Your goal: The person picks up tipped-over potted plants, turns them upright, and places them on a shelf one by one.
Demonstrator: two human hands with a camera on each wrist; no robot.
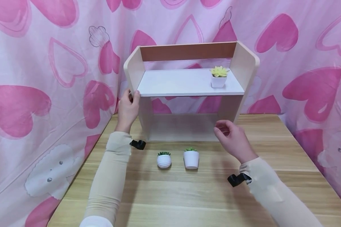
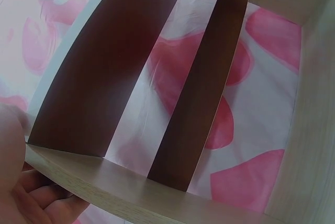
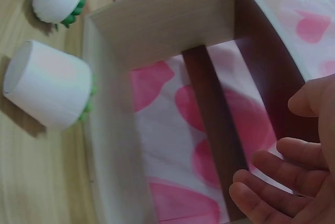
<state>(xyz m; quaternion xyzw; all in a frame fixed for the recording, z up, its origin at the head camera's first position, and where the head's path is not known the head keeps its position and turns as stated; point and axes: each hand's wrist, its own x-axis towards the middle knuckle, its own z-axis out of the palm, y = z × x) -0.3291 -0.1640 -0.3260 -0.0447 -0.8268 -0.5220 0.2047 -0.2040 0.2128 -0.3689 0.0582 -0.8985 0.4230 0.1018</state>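
Observation:
My left hand [image 1: 128,110] grips the left side panel of a small wooden shelf [image 1: 191,94], thumb on the front edge and fingers behind it, as the left wrist view also shows. In front of the shelf's lower right, my right hand [image 1: 235,138] hovers with loosely bent fingers and holds nothing. A yellow succulent in a square white pot [image 1: 218,81] stands on the right of the white upper board. Two more potted plants are on the table before the shelf: a ribbed round white pot [image 1: 164,160] and a taller, smooth white pot [image 1: 191,159], both with green leaves.
The shelf stands toward the back of a wood-grain table [image 1: 170,195]. Behind it and along both sides hangs a pink heart-patterned curtain [image 1: 68,94]. A black wrist camera [image 1: 137,144] sits at the left cuff, another black camera [image 1: 236,180] at the right.

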